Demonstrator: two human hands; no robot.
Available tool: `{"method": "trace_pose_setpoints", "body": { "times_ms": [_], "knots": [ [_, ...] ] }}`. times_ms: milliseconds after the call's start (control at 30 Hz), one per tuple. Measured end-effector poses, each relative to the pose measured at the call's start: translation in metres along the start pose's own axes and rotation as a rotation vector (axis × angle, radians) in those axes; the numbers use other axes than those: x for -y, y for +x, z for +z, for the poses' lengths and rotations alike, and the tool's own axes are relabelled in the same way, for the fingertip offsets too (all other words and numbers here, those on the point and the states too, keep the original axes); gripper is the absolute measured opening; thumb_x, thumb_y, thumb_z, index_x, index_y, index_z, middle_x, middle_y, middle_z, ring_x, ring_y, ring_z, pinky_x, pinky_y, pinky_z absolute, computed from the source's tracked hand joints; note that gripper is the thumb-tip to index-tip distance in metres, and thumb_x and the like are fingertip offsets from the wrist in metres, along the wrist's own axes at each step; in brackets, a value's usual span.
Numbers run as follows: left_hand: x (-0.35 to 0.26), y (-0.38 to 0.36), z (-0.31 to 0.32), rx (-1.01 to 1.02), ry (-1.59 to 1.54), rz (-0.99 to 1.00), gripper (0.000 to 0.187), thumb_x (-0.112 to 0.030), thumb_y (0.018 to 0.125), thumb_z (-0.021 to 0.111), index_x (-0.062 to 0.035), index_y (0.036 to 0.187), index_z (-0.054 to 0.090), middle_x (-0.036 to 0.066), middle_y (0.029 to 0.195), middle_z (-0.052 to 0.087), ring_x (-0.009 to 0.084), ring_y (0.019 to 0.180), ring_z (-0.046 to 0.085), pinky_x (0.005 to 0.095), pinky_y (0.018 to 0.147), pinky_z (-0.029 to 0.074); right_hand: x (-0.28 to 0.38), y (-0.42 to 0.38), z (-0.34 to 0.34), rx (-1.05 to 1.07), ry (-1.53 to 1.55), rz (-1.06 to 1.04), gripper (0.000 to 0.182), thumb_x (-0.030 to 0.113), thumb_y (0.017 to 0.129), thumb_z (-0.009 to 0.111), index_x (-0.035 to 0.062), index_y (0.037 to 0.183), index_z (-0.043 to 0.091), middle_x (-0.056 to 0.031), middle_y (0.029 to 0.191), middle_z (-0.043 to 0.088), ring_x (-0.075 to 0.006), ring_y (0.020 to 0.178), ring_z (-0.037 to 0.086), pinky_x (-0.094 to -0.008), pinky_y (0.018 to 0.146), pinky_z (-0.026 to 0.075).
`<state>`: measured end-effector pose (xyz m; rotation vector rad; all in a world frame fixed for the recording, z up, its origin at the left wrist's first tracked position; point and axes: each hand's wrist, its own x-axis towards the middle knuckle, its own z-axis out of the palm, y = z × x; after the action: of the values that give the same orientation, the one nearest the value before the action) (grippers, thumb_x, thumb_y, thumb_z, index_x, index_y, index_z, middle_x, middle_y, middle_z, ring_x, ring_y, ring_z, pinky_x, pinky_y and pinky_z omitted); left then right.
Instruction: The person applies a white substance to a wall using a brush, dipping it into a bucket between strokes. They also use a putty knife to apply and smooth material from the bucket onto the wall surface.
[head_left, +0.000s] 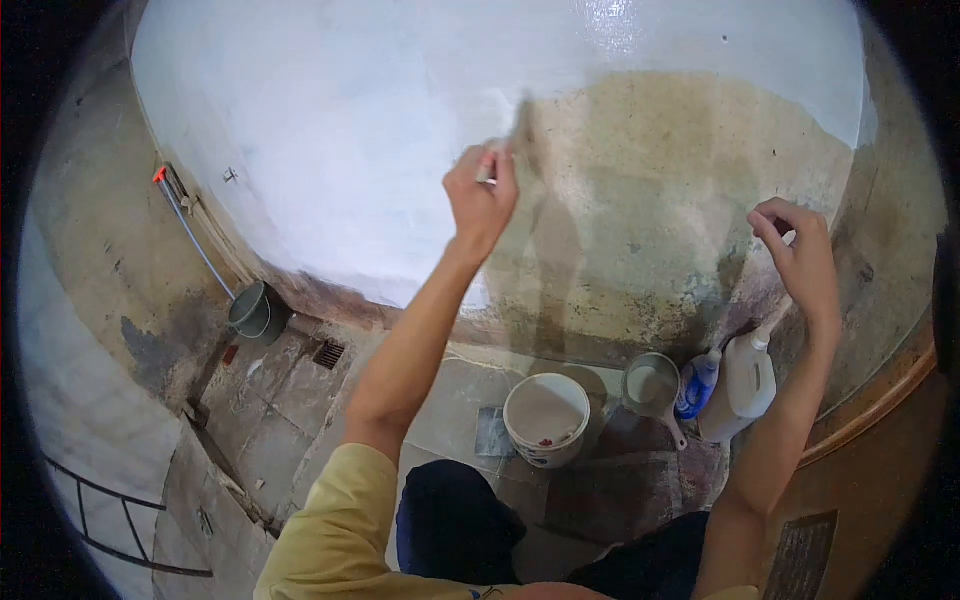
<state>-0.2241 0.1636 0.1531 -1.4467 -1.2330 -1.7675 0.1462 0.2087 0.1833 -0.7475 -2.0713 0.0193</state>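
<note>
My left hand [480, 200] is raised to the wall, closed around the pale handle of a paintbrush [521, 122]. The brush tip is blurred and lies at the border between the white painted area [330, 150] and the bare yellowish-brown wall [650, 180]. My right hand [800, 255] is held up at the right in front of the bare wall. Its fingers curl loosely toward the thumb, and no object shows in them. Below, a white bucket [547, 420] with pale contents stands on the floor, beside a dipper [652, 388] holding whitish liquid.
A blue bottle [697, 385] and a white jug [738, 390] stand under my right arm. A dark bucket [258, 312] and a blue stick with an orange end [190, 220] are at the left. A floor drain [328, 354] and a black metal rack [130, 525] also show.
</note>
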Motion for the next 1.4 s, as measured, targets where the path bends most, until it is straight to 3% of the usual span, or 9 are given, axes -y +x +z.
{"method": "trace_pose_setpoints", "body": {
  "times_ms": [200,467,600,700,733,900,1033,1267,1400],
  "knots": [
    [0.017,0.011,-0.008,0.135,-0.296,-0.179,0.021,-0.011,0.092,0.06,0.0077,0.095,0.068,0.01,0.076,0.067,0.0134,0.063,0.062,0.0273,0.056,0.052,-0.01,-0.005,-0.002,0.019,0.006,0.061,0.025,0.018,0.087,0.065,-0.0061,0.081,0.062,-0.0157,0.07,0.062,-0.023,0.062,0.058,-0.0332,0.064,0.046],
    [0.068,0.042,-0.092,-0.134,-0.03,-0.211,0.021,-0.011,0.092,0.058,0.0079,0.092,0.067,0.008,0.068,0.064,0.0116,0.059,0.061,0.0245,0.05,0.05,-0.027,-0.011,-0.013,-0.032,-0.006,0.077,0.024,0.019,0.087,0.065,-0.0051,0.083,0.063,-0.0154,0.07,0.062,-0.0232,0.062,0.058,-0.0326,0.064,0.047],
    [0.082,0.036,-0.07,-0.134,0.216,-0.054,0.021,-0.013,0.091,0.058,0.0048,0.09,0.069,0.006,0.068,0.065,0.0098,0.057,0.059,0.0259,0.052,0.048,-0.03,-0.009,-0.003,-0.073,-0.029,0.057,0.025,0.019,0.087,0.066,-0.0057,0.083,0.063,-0.0158,0.07,0.062,-0.0235,0.061,0.058,-0.0326,0.064,0.047],
    [0.045,0.012,-0.026,-0.056,0.382,0.11,0.012,-0.008,0.087,0.061,0.0008,0.088,0.069,0.015,0.071,0.064,0.0218,0.062,0.062,0.0306,0.061,0.049,-0.02,-0.004,0.002,0.004,0.015,0.078,0.024,0.018,0.086,0.065,-0.0062,0.083,0.063,-0.0165,0.071,0.063,-0.0237,0.062,0.059,-0.0329,0.064,0.047],
    [0.041,0.003,-0.013,-0.074,0.298,0.183,0.014,-0.01,0.089,0.061,0.0022,0.09,0.068,0.013,0.072,0.065,0.0187,0.063,0.063,0.0294,0.06,0.05,-0.017,-0.002,0.003,0.004,0.01,0.078,0.024,0.018,0.086,0.065,-0.0062,0.083,0.063,-0.0165,0.071,0.063,-0.0237,0.062,0.059,-0.0329,0.064,0.047],
    [-0.009,-0.011,0.001,0.05,-0.357,-0.277,0.023,-0.013,0.092,0.06,0.0089,0.092,0.066,0.011,0.076,0.066,0.0158,0.064,0.064,0.0286,0.057,0.054,-0.011,-0.002,0.007,0.033,0.046,0.06,0.023,0.016,0.086,0.064,-0.0068,0.083,0.063,-0.0171,0.072,0.063,-0.0237,0.062,0.058,-0.0329,0.064,0.047],
    [0.041,0.007,-0.024,0.023,-0.428,-0.321,0.026,-0.015,0.092,0.061,0.0103,0.095,0.065,0.014,0.077,0.066,0.0176,0.063,0.064,0.0302,0.057,0.055,-0.017,-0.005,0.006,0.001,0.023,0.044,0.024,0.016,0.087,0.064,-0.0068,0.083,0.062,-0.0166,0.07,0.062,-0.0234,0.062,0.058,-0.0329,0.064,0.047],
    [0.069,0.028,-0.088,-0.187,-0.161,-0.332,0.025,-0.014,0.092,0.058,0.0104,0.091,0.065,0.011,0.07,0.064,0.0143,0.061,0.062,0.0278,0.053,0.054,-0.028,-0.005,0.002,-0.01,0.027,0.074,0.024,0.016,0.087,0.064,-0.0065,0.082,0.062,-0.0161,0.068,0.061,-0.022,0.061,0.057,-0.0327,0.063,0.046],
    [0.088,0.031,-0.071,-0.135,0.148,-0.113,0.015,-0.008,0.087,0.057,-0.0007,0.092,0.069,0.01,0.073,0.066,0.0139,0.06,0.06,0.0293,0.058,0.049,-0.024,-0.002,0.008,-0.026,0.05,0.038,0.023,0.016,0.087,0.064,-0.0066,0.082,0.062,-0.016,0.067,0.061,-0.0204,0.06,0.056,-0.0322,0.063,0.046]
  ]
}}
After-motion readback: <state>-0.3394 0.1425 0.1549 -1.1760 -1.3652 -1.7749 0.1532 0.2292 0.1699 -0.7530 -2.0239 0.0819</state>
